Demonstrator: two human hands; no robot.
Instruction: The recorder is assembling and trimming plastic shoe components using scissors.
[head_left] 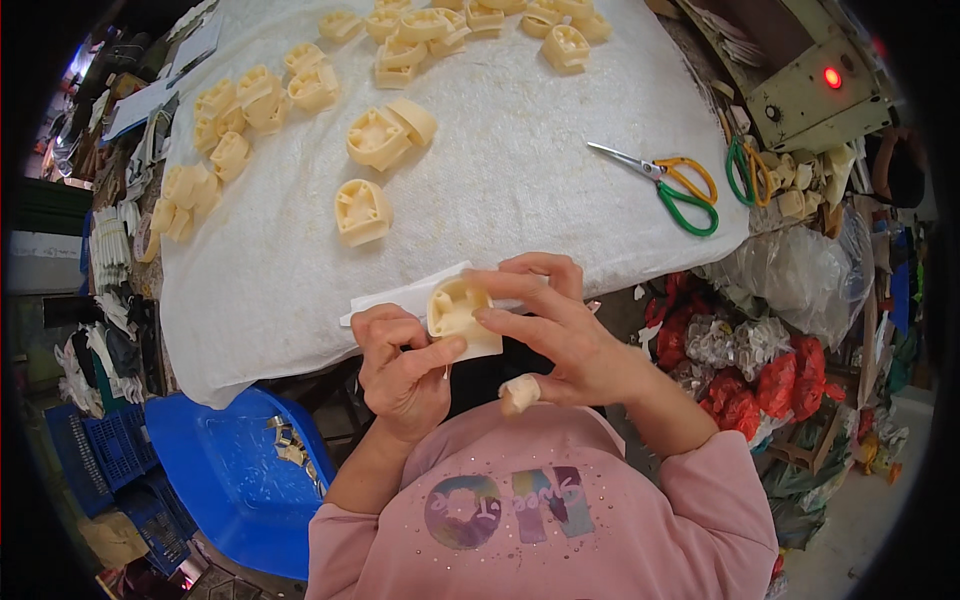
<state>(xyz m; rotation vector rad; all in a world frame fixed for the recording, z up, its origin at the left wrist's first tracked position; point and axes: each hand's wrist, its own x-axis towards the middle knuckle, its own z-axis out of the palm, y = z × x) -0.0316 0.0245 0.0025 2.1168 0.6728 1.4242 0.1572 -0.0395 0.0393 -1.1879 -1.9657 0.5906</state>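
Note:
In front of my chest, at the near edge of the table, I hold a cream moulded plastic part [462, 318] with its hollow side up. My left hand [400, 370] is closed on its left side, thumb on the lower edge. The fingers of my right hand [555, 325] curl over its top and right side. My right thumb, wrapped in a beige covering [520, 392], sticks out below, away from the part. A white flat strip [400, 302] lies behind the part, its middle hidden by it and my hands.
Another cream part [362, 213] and a touching pair [380, 138] sit on the white table cover [480, 190], with several more clustered behind. Scissors with green and orange handles [680, 190] lie at right. A blue tub [235, 480] stands at lower left; plastic bags [770, 375] pile at right.

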